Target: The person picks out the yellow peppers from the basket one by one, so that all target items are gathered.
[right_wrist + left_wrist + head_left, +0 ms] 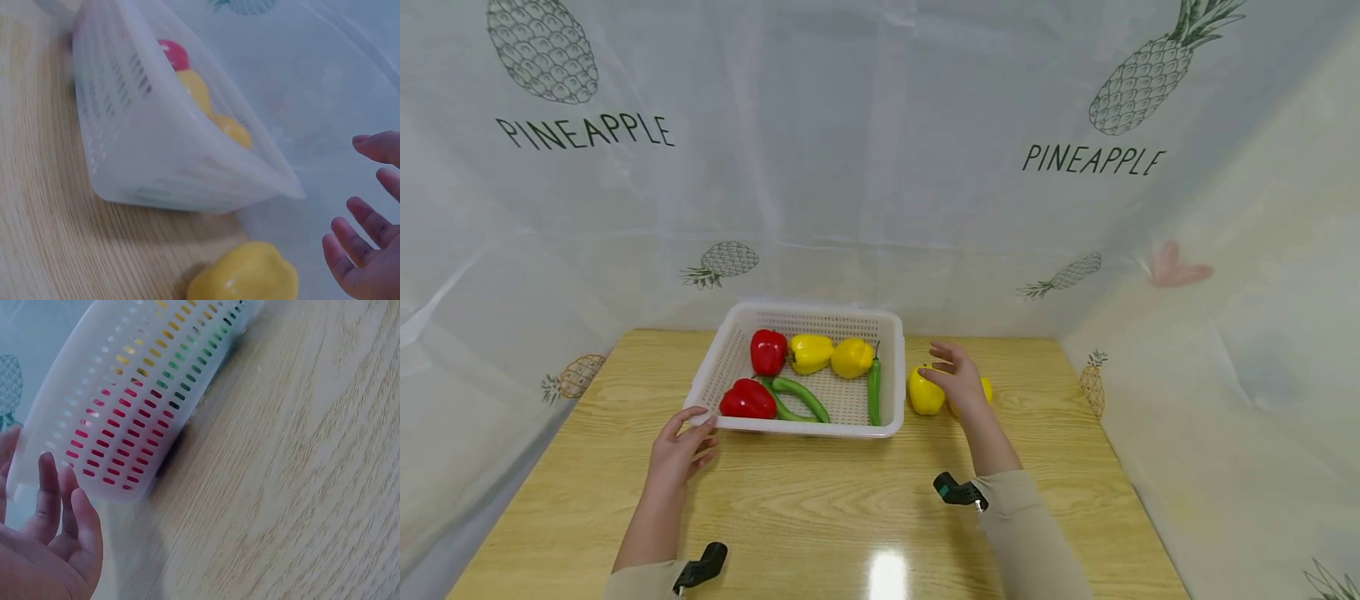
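A white plastic basket (820,429) stands on the table. Inside it lie two red bell peppers (768,352), two yellow bell peppers (852,357) and several long green chili peppers (874,392). My left hand (677,450) holds the basket's rim at the near left corner, with fingertips against the outer wall in the left wrist view. To the right of the basket, my right hand (958,385) hovers by a yellow bell pepper (927,393), fingers spread and holding nothing. Another yellow pepper (987,389) is partly hidden behind that hand.
A wooden table (805,517) extends in front of the basket and to both sides. Pale plastic sheeting (850,167) with pineapple prints hangs behind the table and along its sides. Each wrist wears a small black camera mount (703,567).
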`<action>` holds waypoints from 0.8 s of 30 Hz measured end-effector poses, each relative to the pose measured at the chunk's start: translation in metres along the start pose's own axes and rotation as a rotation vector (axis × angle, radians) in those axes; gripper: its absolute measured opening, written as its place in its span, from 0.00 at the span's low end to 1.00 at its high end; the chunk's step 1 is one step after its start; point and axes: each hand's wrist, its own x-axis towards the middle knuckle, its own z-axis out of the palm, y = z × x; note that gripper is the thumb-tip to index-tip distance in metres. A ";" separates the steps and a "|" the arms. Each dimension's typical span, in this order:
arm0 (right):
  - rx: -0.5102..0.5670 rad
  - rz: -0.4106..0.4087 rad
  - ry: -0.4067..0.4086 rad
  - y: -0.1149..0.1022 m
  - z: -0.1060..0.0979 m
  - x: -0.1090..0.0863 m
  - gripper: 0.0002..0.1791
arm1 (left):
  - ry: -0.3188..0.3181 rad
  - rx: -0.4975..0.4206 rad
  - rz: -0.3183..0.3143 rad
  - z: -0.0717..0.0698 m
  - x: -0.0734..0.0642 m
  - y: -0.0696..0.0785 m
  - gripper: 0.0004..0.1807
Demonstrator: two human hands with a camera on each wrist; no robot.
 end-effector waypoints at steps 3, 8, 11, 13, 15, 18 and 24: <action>0.003 0.009 -0.021 -0.001 0.013 0.002 0.31 | 0.014 0.008 0.006 0.001 0.000 0.000 0.20; -0.016 0.016 -0.060 -0.005 0.032 0.004 0.31 | 0.050 -0.006 0.036 0.006 -0.002 0.000 0.19; -0.013 0.002 -0.088 -0.008 0.043 0.004 0.30 | 0.057 -0.016 0.041 0.008 -0.003 0.001 0.20; -0.008 -0.003 -0.107 -0.009 0.049 0.005 0.29 | 0.058 -0.023 0.040 0.009 -0.005 0.002 0.21; -0.010 -0.009 -0.129 -0.009 0.055 0.007 0.29 | 0.055 -0.019 0.046 0.009 -0.005 0.003 0.23; -0.016 -0.006 -0.157 -0.008 0.063 0.011 0.29 | 0.054 -0.007 0.053 0.011 -0.006 0.005 0.24; -0.050 0.000 -0.204 -0.016 0.076 0.018 0.29 | 0.075 0.004 0.078 0.015 -0.006 0.004 0.22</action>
